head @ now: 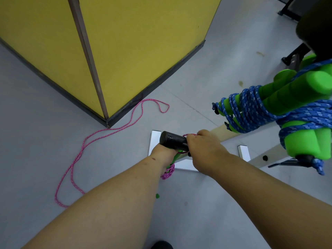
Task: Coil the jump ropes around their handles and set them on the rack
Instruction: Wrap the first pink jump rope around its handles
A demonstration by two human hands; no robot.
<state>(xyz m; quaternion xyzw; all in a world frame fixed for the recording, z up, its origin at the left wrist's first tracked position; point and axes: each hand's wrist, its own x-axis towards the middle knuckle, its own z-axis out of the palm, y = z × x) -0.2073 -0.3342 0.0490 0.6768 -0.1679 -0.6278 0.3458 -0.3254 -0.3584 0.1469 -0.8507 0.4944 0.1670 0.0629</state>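
Left hand [162,152] grips the black handle [173,140], right hand [204,150] pinches the pink rope [100,135] trailing across the floor [45,141].

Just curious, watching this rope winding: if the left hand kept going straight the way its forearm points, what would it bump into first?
Probably the white metal foot of the rack, right beyond the left hand gripping the black cylindrical handle. Depth is hard to judge.
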